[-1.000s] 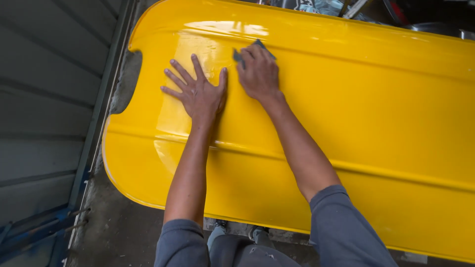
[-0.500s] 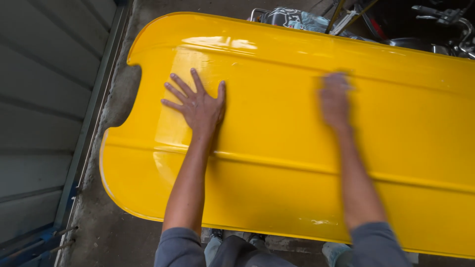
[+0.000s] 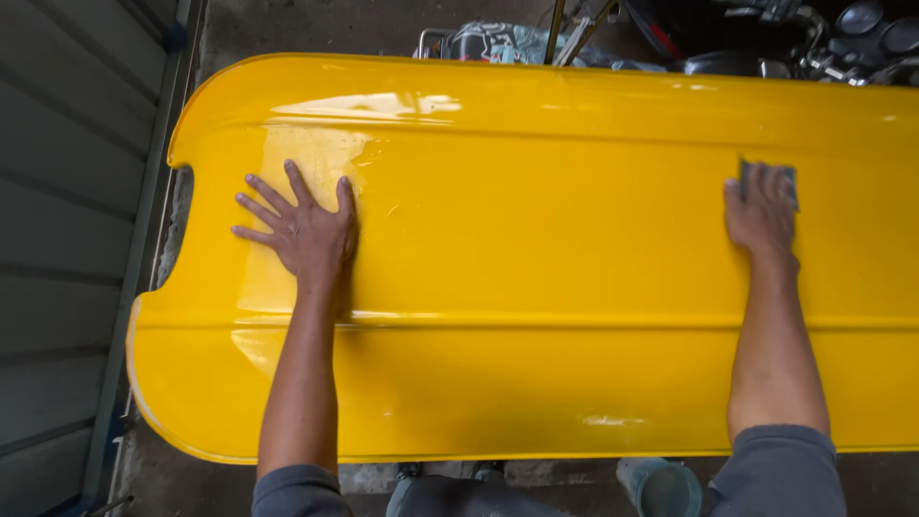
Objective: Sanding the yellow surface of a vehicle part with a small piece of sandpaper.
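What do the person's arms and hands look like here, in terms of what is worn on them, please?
Both forearms are bare, with grey sleeves pushed up near the elbows. The left hand and right hand wear no gloves, and no watch or bracelet shows.

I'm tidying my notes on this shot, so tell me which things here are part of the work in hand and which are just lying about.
In hand:
yellow panel
grey sanding pad under the right hand
left hand, spread flat on the panel

Lying about:
motorbike beyond the panel's far edge
grey corrugated wall
patterned cloth
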